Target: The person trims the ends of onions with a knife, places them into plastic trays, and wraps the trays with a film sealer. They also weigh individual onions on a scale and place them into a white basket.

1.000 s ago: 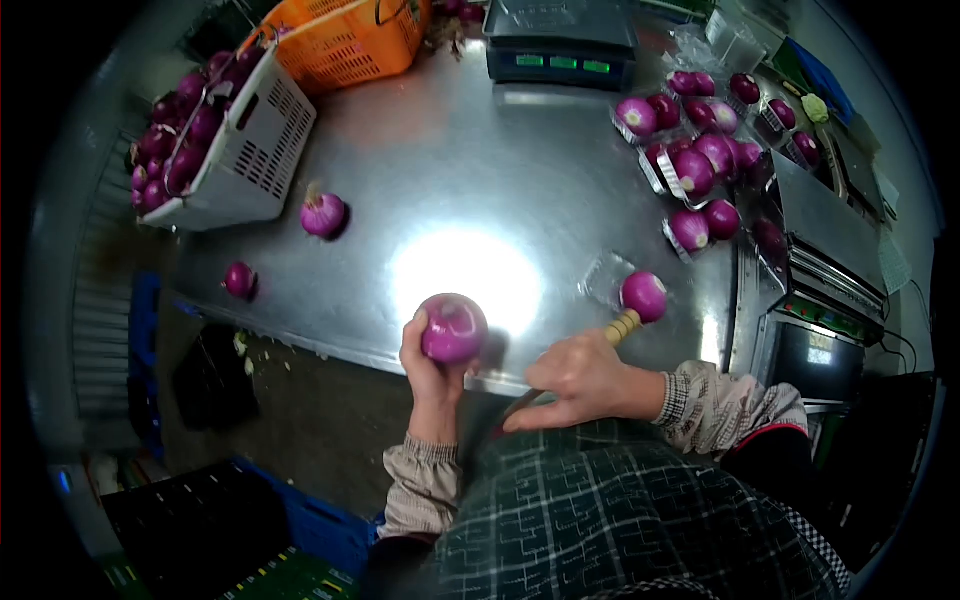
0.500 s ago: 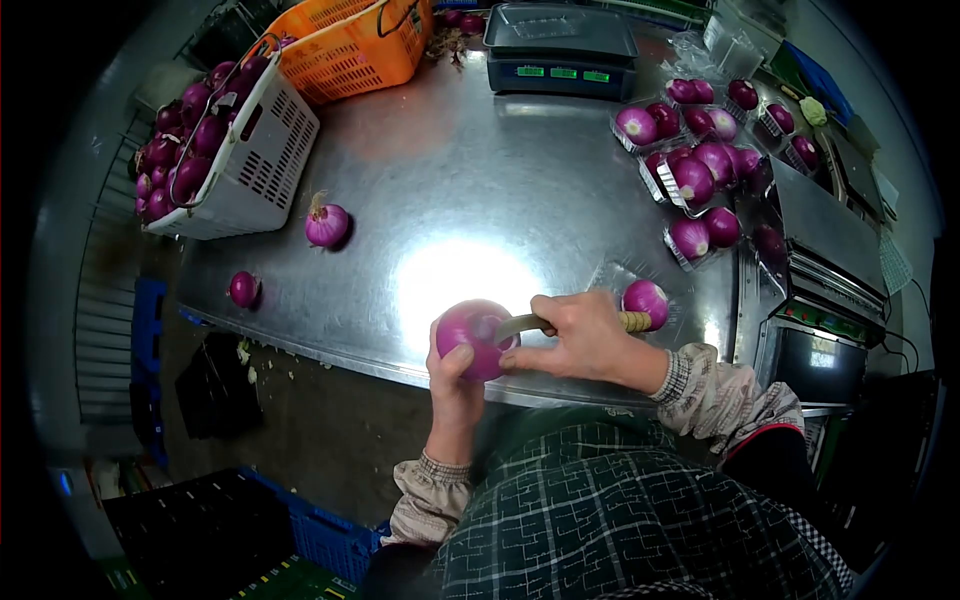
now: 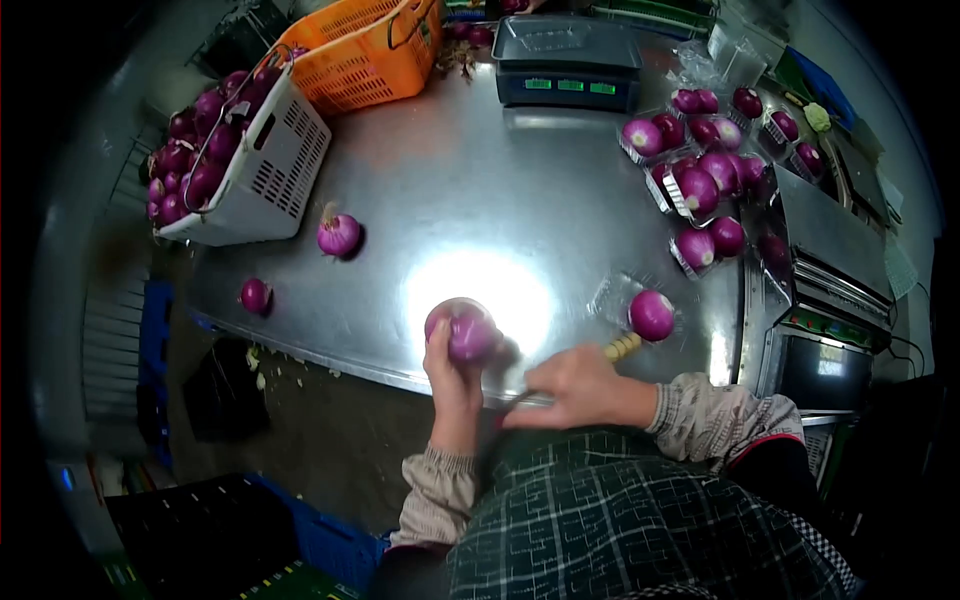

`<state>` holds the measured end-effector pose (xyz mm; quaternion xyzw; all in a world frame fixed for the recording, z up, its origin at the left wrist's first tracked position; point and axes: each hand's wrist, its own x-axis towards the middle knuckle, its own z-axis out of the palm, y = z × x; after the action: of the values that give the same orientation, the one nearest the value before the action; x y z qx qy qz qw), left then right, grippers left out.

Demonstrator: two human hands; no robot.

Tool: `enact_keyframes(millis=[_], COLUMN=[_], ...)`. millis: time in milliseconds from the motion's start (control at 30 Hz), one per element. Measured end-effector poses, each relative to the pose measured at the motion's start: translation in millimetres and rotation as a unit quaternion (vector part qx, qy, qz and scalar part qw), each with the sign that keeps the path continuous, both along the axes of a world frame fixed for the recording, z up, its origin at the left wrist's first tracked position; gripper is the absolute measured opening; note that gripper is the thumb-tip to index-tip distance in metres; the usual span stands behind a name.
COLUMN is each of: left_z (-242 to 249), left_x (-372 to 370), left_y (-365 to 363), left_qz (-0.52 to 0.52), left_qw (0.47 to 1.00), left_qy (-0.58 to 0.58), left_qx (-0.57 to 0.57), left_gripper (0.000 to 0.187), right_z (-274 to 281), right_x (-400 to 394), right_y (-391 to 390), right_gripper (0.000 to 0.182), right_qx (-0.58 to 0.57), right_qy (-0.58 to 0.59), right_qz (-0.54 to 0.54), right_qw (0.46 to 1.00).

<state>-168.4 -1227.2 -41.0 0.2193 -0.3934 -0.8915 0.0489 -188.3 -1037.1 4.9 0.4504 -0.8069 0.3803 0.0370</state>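
A large purple onion is in my left hand, with the fingers wrapped round it, above the table's front edge. My right hand grips a knife; its light, ridged handle sticks out past the hand and its curved blade points left, apart from the onion. Something small and purple shows by the blade, blurred. To the right, another onion sits in a clear plastic tray. Two loose onions, one larger and one smaller, lie on the left of the metal table.
A white basket full of onions stands at the left, beside an orange basket. A scale is at the back. Packed onions cluster at the right near a metal machine. Part of a person's hand shows at the top edge.
My right hand and the knife have moved down, away from the onion. The onion in my left hand has turned and shifted slightly. The whole view has shifted a little.
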Motion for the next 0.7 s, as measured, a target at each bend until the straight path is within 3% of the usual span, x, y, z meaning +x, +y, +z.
enact_keyframes(millis=[67,100,333,433,467,567,633,700], left_z=[16.4,20.0,40.8,44.3,42.2,23.1,25.2,32.8], left_x=[10.2,15.6,22.2,20.8,20.6,13.2,4.6,-2.7], left_y=[-1.5,0.9,21.8,24.3,23.8,38.8,26.1,17.0], left_qz=[-0.080,-0.099,-0.177,-0.165,-0.163,0.000,0.007,0.004], left_qw=[0.997,0.995,0.983,0.986,0.986,0.999,0.999,0.998], left_qy=[-0.001,0.003,0.039,0.024,0.017,0.004,-0.046,-0.056], left_qx=[-0.004,0.001,-0.019,-0.018,-0.019,-0.039,-0.024,0.006], left_gripper=[0.045,0.047,0.062,0.055,0.054,0.051,0.052,0.055], right_z=[-11.7,-3.7,12.0,18.2,16.3,10.0,10.6,-6.0], right_x=[-12.6,-20.9,-44.9,-43.7,-42.1,-29.7,-11.1,-16.1], right_y=[6.3,11.5,16.2,16.8,16.7,12.4,11.7,12.6], right_gripper=[0.058,0.059,0.065,0.062,0.060,0.056,0.054,0.053], right_qx=[-0.021,0.037,0.070,0.068,0.058,0.031,0.019,0.009], right_qy=[-0.071,-0.072,-0.068,-0.092,-0.058,0.046,0.117,0.104], right_qz=[-0.025,-0.034,-0.056,-0.036,-0.037,0.001,0.075,0.046], right_qw=[0.997,0.996,0.994,0.993,0.996,0.998,0.990,0.994])
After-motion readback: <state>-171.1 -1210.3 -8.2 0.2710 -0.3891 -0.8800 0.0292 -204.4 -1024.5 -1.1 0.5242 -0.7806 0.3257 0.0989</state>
